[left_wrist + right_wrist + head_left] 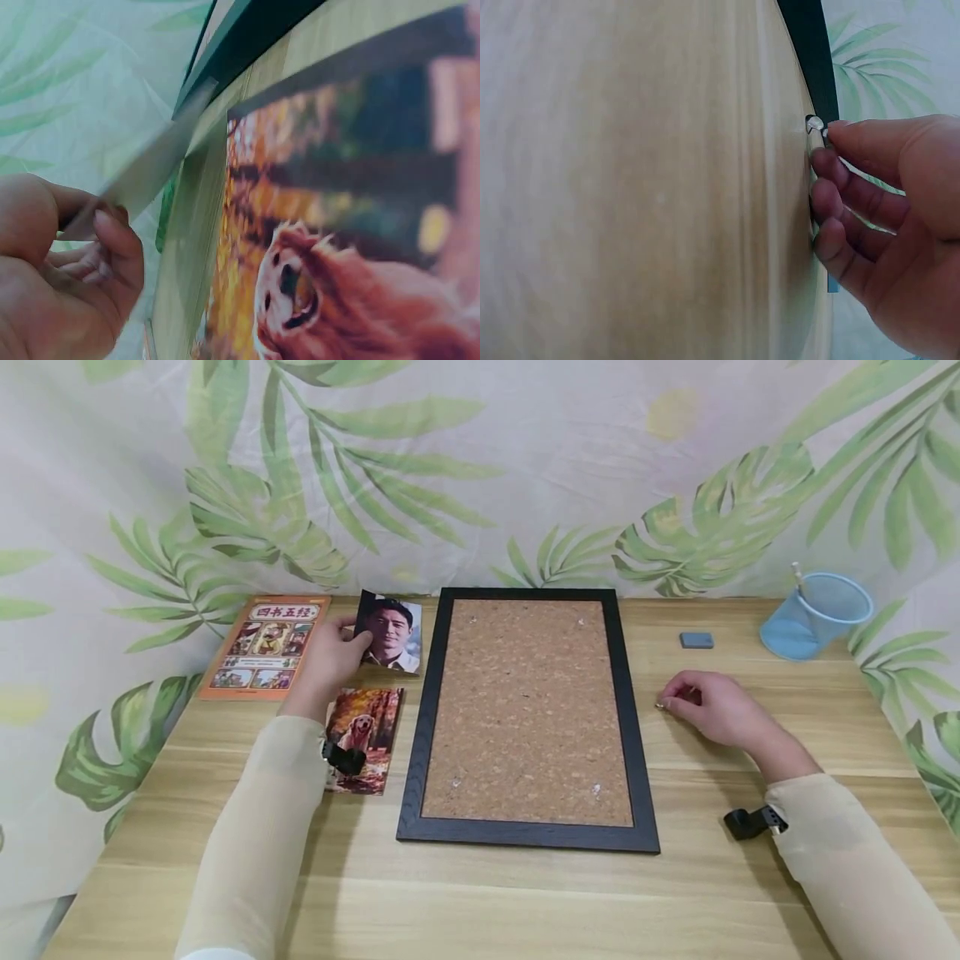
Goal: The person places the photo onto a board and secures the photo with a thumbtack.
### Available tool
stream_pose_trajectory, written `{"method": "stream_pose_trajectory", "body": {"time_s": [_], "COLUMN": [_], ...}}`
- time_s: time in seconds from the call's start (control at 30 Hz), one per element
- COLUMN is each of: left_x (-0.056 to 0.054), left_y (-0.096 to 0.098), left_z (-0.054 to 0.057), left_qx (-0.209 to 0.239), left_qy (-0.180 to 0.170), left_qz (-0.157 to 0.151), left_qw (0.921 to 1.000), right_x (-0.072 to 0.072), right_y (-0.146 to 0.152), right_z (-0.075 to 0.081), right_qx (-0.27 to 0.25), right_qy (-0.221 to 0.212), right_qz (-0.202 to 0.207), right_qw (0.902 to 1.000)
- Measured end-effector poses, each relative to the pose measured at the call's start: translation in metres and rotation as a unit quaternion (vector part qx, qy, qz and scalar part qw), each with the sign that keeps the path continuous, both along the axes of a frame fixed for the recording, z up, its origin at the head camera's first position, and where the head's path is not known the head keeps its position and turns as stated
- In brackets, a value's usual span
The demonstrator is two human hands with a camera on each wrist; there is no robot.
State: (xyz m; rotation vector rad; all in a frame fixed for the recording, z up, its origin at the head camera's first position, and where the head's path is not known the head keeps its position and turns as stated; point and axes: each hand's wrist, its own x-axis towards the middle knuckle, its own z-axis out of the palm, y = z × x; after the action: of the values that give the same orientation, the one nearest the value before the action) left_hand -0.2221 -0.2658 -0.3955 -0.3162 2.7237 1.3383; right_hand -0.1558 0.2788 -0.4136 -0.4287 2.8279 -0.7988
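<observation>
With thumb and fingers my left hand (336, 653) pinches the left edge of a portrait photo (392, 633), tilted up off the table. Edge-on, this photo (154, 161) looks like a thin pale sheet in the left wrist view. Below it lies a photo of a golden dog (375, 727), partly covered by my left wrist. To the right of the black-framed corkboard (525, 710), my right hand (712, 706) pinches a small shiny pushpin (814, 124) between thumb and index finger, close to the tabletop. Small clear pins (597, 790) sit near the board's corners.
An orange comic-style booklet (262, 647) lies at the back left, partly behind my left hand. At the back right are a small blue-grey box (697, 641) and a light blue mesh pen cup (795, 627), tilted, with a pencil (798, 578). A leaf-patterned cloth (525, 468) hangs behind the table.
</observation>
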Motion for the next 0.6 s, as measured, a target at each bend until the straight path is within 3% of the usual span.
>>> {"method": "stream_pose_trajectory", "body": {"time_s": [0.2, 0.37, 0.5, 0.6], "left_x": [0.009, 0.014, 0.017, 0.018], "left_y": [0.014, 0.030, 0.041, 0.052], "left_z": [0.005, 0.007, 0.009, 0.008], "left_qx": [0.053, 0.105, 0.126, 0.103], "left_qy": [0.051, 0.062, 0.062, 0.059], "left_qz": [-0.001, -0.016, -0.049, -0.085], "left_qw": [0.9973, 0.9924, 0.9889, 0.9893], "right_x": [0.003, 0.004, 0.004, 0.004], "right_y": [0.000, 0.002, -0.001, -0.002], "right_z": [0.003, 0.005, 0.007, 0.008], "right_qx": [-0.015, -0.019, -0.023, -0.023], "right_qy": [0.018, 0.020, 0.022, 0.017], "right_qz": [-0.028, -0.042, -0.046, -0.045], "right_qw": [0.9993, 0.9987, 0.9984, 0.9986]}}
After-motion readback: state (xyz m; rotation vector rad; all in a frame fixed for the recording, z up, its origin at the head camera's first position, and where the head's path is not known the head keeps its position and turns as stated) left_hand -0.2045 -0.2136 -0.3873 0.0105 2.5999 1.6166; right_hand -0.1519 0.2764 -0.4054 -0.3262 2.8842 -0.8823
